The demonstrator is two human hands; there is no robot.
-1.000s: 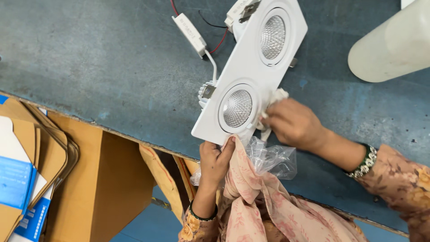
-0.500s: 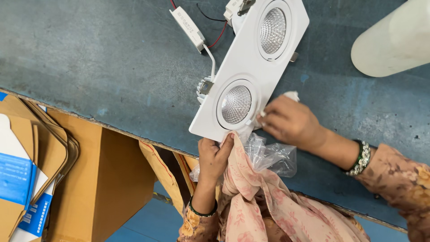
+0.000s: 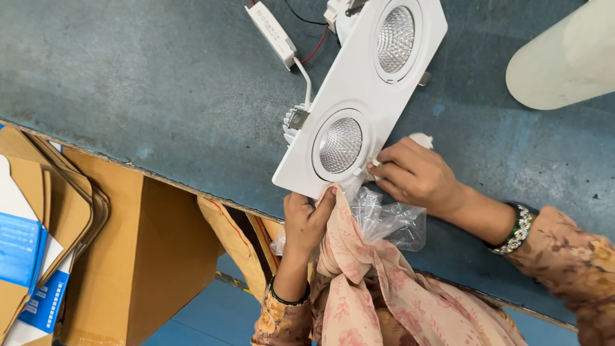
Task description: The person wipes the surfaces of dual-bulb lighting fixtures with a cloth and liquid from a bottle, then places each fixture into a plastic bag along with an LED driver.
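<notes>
We have the white twin-spot light fitting [image 3: 362,96] lying face up and slantwise on the blue-grey worktop [image 3: 141,90], its near corner reaching out to the worktop's front edge. Our left hand [image 3: 307,221] comes up from below that edge and pinches the near corner, fingers [image 3: 327,198] closed on the white frame. Our right hand [image 3: 416,174] sits at the fitting's near right side, just beside the lower lamp; its fingers are curled together on something small and white, though we cannot tell whether that is a cloth or a part of the fitting. A crumpled clear plastic bag [image 3: 387,218] lies just under the right hand, touching the fitting's near edge, with the pink patterned scarf [image 3: 384,288] draped below it. Behind the fitting a small white driver box [image 3: 272,25] hangs on its red and white leads. A pale cylinder [image 3: 564,57] rests well apart at the far right, and folded cardboard cartons [image 3: 57,218] stand below the worktop's edge at the left. We judge the step in hand to be steadying and tending the frame near the lower lamp; any next move calls for a firm left-hand pinch so the fitting does not slip off the edge.
</notes>
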